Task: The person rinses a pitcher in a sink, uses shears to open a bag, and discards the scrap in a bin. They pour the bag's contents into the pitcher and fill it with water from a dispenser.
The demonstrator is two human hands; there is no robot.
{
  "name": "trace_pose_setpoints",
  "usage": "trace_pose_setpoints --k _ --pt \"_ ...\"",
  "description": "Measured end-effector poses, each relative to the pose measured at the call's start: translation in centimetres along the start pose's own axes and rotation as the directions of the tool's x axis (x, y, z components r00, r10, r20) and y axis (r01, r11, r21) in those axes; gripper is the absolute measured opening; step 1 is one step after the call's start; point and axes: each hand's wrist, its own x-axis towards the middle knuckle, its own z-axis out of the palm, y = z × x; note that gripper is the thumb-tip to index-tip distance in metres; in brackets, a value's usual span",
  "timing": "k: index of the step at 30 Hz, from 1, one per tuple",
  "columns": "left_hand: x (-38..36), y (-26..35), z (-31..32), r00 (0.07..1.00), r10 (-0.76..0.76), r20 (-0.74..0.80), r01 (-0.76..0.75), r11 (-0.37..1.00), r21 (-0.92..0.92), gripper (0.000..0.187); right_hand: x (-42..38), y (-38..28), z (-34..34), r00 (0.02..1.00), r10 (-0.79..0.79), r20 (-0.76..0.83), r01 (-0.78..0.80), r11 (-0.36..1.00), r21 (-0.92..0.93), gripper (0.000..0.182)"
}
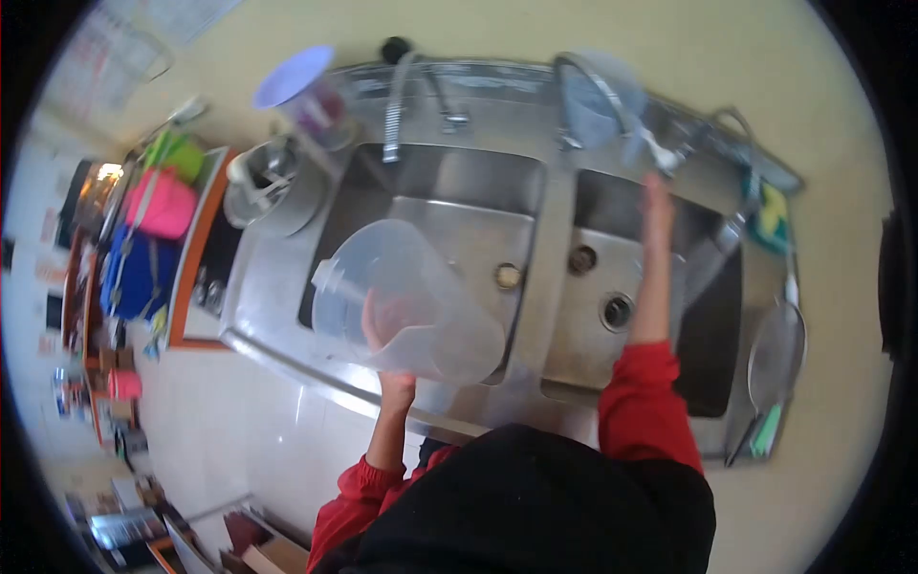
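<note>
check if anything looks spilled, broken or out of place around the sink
Nothing stands out. The left hand holds a clear plastic measuring jug tilted over the left basin of the steel double sink; the right hand reaches toward the far edge. No spill or damage shows.

Stainless steel worktop [277, 287] with two sunken basins: left basin [459, 230] and right basin [612, 287], split by a steel divider. Two taps rising from the back ledge (both curved over the basins). On the left rear corner, a steel pot [263, 177] and a container with a lilac lid [301, 86], close together. On the right edge, a round strainer [776, 354] lying flat, and further back a yellow-green sponge [770, 218].
</note>
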Motion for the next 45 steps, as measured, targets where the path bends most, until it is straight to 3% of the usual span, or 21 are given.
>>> trace_pose_setpoints --k 1,3,5,6,8,10,14,17,20,23,26,27,29,32,33,35,36,37,40,43,45 --pt "0.8 -0.4 2.1 0.997 -0.034 0.074 0.036 0.999 -0.027 0.117 -4.1 -1.4 -0.1 0.988 0.078 0.135 -0.098 0.983 0.153 0.054" --pt "2.0 -1.6 6.6 0.957 -0.112 0.266 0.129 0.99 -0.05 0.11 -11.1 -4.1 -1.4 0.918 0.08 0.389 -0.143 0.98 0.135 0.065" --pt "2.8 -5.9 11.7 0.894 -0.16 0.42 0.145 0.987 0.067 0.103 -14.8 -5.6 -3.4 0.894 0.089 0.439 -0.197 0.959 0.206 0.067" --pt "2.4 -8.6 14.6 0.873 -0.174 0.456 0.101 0.978 0.182 0.1 -15.5 -5.6 -4.4 0.922 0.055 0.382 -0.127 0.978 0.164 0.068" --pt "1.7 -9.1 21.1 0.825 -0.099 0.556 0.13 0.991 -0.017 0.093 -16.1 -5.6 -6.2 0.96 -0.034 0.276 0.015 0.997 0.07 0.071" --pt "0.9 -11.1 25.6 0.778 -0.157 0.609 0.233 0.971 -0.047 0.09 -14.7 -4.5 -8.4 0.99 -0.001 0.139 0.006 0.999 -0.037 0.071" --pt "-1.7 -15.9 29.8 0.683 -0.359 0.636 0.419 0.906 0.061 0.086 -11.5 7.4 -13.8 0.952 0.167 -0.257 -0.213 0.963 -0.164 0.062" --pt "-0.3 -13.1 33.1 0.707 -0.041 0.706 0.13 0.989 -0.072 0.085 -11.9 -0.9 -13.7 0.957 -0.157 -0.244 0.185 0.978 0.094 0.06" --pt "-1.0 -15.9 32.5 0.676 -0.023 0.736 0.04 0.999 -0.005 0.086 -12.9 4.2 -14.2 0.923 -0.115 -0.368 0.169 0.978 0.119 0.06" --pt "-4.5 -21.1 30.4 0.695 -0.128 0.708 0.163 0.987 0.019 0.089 -11.3 2.1 -14.2 0.926 -0.128 -0.356 0.187 0.973 0.136 0.064" --pt "-2.1 -15.7 32.7 0.664 -0.21 0.718 0.294 0.956 0.008 0.092 -13.2 0.1 -13.8 0.942 -0.055 -0.331 0.112 0.981 0.156 0.068" --pt "-1.6 -14.9 33.0 0.667 -0.165 0.727 0.22 0.975 0.02 0.091 -12.9 -0.5 -13.8 0.946 -0.057 -0.318 0.112 0.981 0.158 0.069" --pt "-0.2 -13.6 33.4 0.659 -0.062 0.749 0.055 0.998 0.035 0.089 -12.5 -1.5 -13.9 0.89 -0.243 -0.387 0.222 0.97 -0.101 0.063" --pt "-1.0 -15.1 32.2 0.654 -0.239 0.718 0.148 0.971 0.188 0.093 -12.5 -2.2 -14.3 0.755 -0.517 -0.403 0.306 0.822 -0.481 0.056" --pt "-1.0 -15.0 32.3 0.673 -0.241 0.699 0.109 0.967 0.229 0.092 -12.8 -2.5 -14.6 0.708 -0.595 -0.381 0.302 0.743 -0.598 0.054" --pt "-1.3 -14.9 32.3 0.699 -0.256 0.667 0.038 0.945 0.324 0.091 -12.8 -6.2 -14.3 0.918 -0.388 0.085 0.273 0.46 -0.845 0.044" --pt "-1.2 -14.8 32.6 0.683 -0.265 0.681 0.046 0.946 0.321 0.09 -12.0 -7.5 -14.2 0.942 -0.19 0.275 0.321 0.287 -0.902 0.04" --pt "-0.9 -14.7 32.8 0.669 -0.27 0.693 0.051 0.946 0.32 0.09 -11.0 -5.7 -14.2 0.958 -0.229 0.172 0.261 0.453 -0.852 0.023" --pt "-0.1 -13.6 32.6 0.619 -0.332 0.711 0.079 0.928 0.364 0.092 -9.3 -3.6 -14.4 0.983 -0.164 0.079 0.172 0.696 -0.697 0.015" --pt "0.5 -13.7 32.0 0.614 -0.345 0.71 0.079 0.922 0.38 0.093 -9.0 -3.1 -13.5 0.991 -0.121 -0.049 0.067 0.788 -0.612 0.014" --pt "0.6 -14.5 32.1 0.633 -0.327 0.701 0.095 0.932 0.349 0.093 -8.8 -2.6 -13.5 0.976 -0.218 0.0 0.179 0.8 -0.573 0.015"
